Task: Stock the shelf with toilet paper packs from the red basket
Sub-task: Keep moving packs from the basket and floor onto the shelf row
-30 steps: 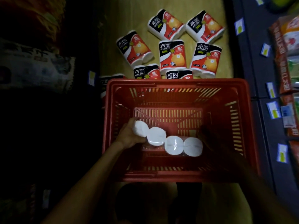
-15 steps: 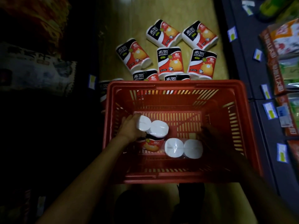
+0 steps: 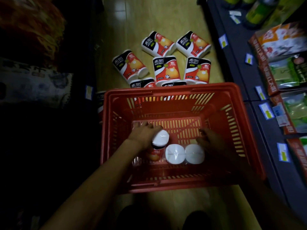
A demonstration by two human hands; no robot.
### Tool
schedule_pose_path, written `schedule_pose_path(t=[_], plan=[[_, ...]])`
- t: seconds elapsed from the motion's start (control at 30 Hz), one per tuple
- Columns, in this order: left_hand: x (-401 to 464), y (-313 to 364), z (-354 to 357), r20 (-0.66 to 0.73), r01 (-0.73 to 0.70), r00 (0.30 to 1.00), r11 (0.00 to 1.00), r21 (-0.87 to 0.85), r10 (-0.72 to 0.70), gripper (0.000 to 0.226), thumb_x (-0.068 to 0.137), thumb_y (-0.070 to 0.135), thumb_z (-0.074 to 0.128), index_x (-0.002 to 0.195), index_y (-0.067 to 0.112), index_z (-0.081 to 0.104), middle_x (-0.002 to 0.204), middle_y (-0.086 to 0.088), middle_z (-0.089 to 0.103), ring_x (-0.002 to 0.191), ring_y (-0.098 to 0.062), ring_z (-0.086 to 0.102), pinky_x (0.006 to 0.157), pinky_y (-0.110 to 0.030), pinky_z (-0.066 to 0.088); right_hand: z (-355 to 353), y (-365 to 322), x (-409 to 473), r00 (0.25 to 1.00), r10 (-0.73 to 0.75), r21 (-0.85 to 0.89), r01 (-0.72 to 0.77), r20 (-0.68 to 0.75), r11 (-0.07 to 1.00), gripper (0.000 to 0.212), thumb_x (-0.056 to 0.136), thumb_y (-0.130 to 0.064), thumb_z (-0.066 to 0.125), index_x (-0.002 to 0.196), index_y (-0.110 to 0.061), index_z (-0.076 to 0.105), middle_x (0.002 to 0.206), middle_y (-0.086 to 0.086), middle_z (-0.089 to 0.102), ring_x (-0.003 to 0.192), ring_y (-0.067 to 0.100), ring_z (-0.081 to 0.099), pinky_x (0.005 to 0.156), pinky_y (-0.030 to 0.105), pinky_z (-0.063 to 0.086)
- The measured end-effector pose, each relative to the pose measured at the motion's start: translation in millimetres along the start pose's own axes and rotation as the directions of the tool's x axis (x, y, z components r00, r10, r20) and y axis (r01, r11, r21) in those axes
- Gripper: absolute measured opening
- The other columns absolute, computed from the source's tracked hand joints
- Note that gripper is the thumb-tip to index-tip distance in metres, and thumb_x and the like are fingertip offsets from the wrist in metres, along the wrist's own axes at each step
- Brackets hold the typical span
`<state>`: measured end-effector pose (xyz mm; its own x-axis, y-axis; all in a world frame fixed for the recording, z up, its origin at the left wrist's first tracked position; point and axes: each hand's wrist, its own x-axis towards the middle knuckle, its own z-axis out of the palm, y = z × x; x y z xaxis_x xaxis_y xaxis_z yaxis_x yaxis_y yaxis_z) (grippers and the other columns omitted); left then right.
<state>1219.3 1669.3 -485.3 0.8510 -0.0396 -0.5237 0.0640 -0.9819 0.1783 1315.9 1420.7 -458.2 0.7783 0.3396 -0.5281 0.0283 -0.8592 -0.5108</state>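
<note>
A red basket (image 3: pixel 182 90) stands on the floor in front of me. Inside it my left hand (image 3: pixel 142 135) grips a toilet paper pack (image 3: pixel 157 145), lifted and tilted, its white end facing up. A second pack (image 3: pixel 185 153) stands on end on the basket floor, showing two white roll ends. My right hand (image 3: pixel 209 140) reaches into the basket at that pack's right side, fingers bent; whether it touches the pack is unclear. Several more red, black and white packs (image 3: pixel 166 68) lie on the floor beyond the basket.
A dark shelf unit (image 3: pixel 249 80) with price tags runs along the right, holding bagged goods (image 3: pixel 289 72) and green bottles (image 3: pixel 255 12). On the left are dark shelves with bags (image 3: pixel 33 80). My shoes (image 3: pixel 132 218) stand just behind the basket.
My left hand has lifted its pack higher and turned it, away from the second pack. My right hand has moved in closer to the second pack. The view shifted down.
</note>
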Motion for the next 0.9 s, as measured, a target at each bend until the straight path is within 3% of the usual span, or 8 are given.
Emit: schedule_pose_path(t=[0.17,0.27,0.37,0.47,0.6,0.73,0.9], plan=[[0.6,-13.5,-0.8,0.035,0.185,0.983,0.977,-0.105,-0.183,0.081,0.076,0.041,0.073,0.143,0.030,0.029,0.140,-0.016,0.037,0.129,-0.042,0.031,0.102,-0.054,0.038,-6.8,-5.4,7.0,0.997,-0.079,-0.050,0.078,-0.026,0.996,0.040,0.092,-0.018,0.059,0.130,-0.008,0.052,0.123,0.015,0.061,0.101,0.023,0.057,0.079,0.024,0.038],[-3.1,-21.3,1.9,0.031,0.257,0.966,0.941,-0.220,-0.257,0.092,0.069,0.039,0.081,0.143,0.019,0.028,0.139,-0.018,0.036,0.129,-0.042,0.035,0.106,-0.049,0.038,-9.3,-6.2,5.2,0.991,-0.134,-0.063,0.132,-0.031,0.989,0.038,0.092,-0.017,0.059,0.128,-0.007,0.054,0.123,0.014,0.061,0.099,0.021,0.056,0.075,0.021,0.033],[-9.8,-22.5,-2.9,-0.004,0.295,0.950,0.902,-0.316,-0.312,0.094,0.064,0.030,0.085,0.141,0.021,0.033,0.136,-0.015,0.040,0.126,-0.038,0.041,0.106,-0.048,0.040,-10.1,-3.3,3.7,0.988,-0.156,-0.081,0.154,-0.020,0.985,0.038,0.092,-0.017,0.060,0.128,-0.006,0.054,0.126,0.014,0.060,0.104,0.023,0.056,0.076,0.020,0.032],[-17.1,-25.0,-11.5,-0.073,0.273,0.944,0.883,-0.381,-0.323,0.084,0.061,0.030,0.086,0.134,0.024,0.046,0.130,-0.013,0.046,0.121,-0.035,0.046,0.102,-0.046,0.043,-11.8,-1.5,-0.7,0.985,-0.172,-0.095,0.172,0.008,0.980,0.038,0.092,-0.019,0.060,0.128,-0.008,0.054,0.127,0.014,0.059,0.111,0.025,0.056,0.078,0.020,0.034],[-27.8,-35.0,-31.1,-0.241,0.162,0.924,0.874,-0.459,-0.298,0.080,0.058,0.030,0.088,0.131,0.015,0.057,0.129,-0.015,0.056,0.115,-0.033,0.054,0.096,-0.034,0.046,-12.4,-0.3,-3.4,0.985,-0.167,-0.107,0.170,0.035,0.980,0.040,0.092,-0.023,0.060,0.130,-0.013,0.054,0.127,0.013,0.058,0.110,0.025,0.056,0.082,0.023,0.038],[-39.7,-43.5,-56.1,-0.324,0.087,0.896,0.836,-0.542,-0.303,0.071,0.061,0.032,0.086,0.125,0.025,0.055,0.124,-0.012,0.058,0.110,-0.031,0.056,0.088,-0.042,0.053,-15.7,0.7,-6.4,0.979,-0.179,-0.127,0.190,0.094,0.973,0.041,0.090,-0.027,0.062,0.129,-0.018,0.053,0.126,0.012,0.058,0.103,0.020,0.055,0.084,0.025,0.041],[-50.5,-49.6,-89.2,-0.474,-0.006,0.830,0.844,-0.536,-0.295,0.070,0.054,0.052,0.074,0.116,0.021,0.063,0.113,-0.009,0.064,0.102,-0.025,0.059,0.075,-0.027,0.041,-16.0,3.0,-17.8,0.956,-0.197,-0.094,0.221,0.219,0.971,0.059,0.079,-0.034,0.076,0.131,-0.024,0.052,0.122,0.001,0.057,0.098,0.013,0.055,0.079,0.023,0.041]])
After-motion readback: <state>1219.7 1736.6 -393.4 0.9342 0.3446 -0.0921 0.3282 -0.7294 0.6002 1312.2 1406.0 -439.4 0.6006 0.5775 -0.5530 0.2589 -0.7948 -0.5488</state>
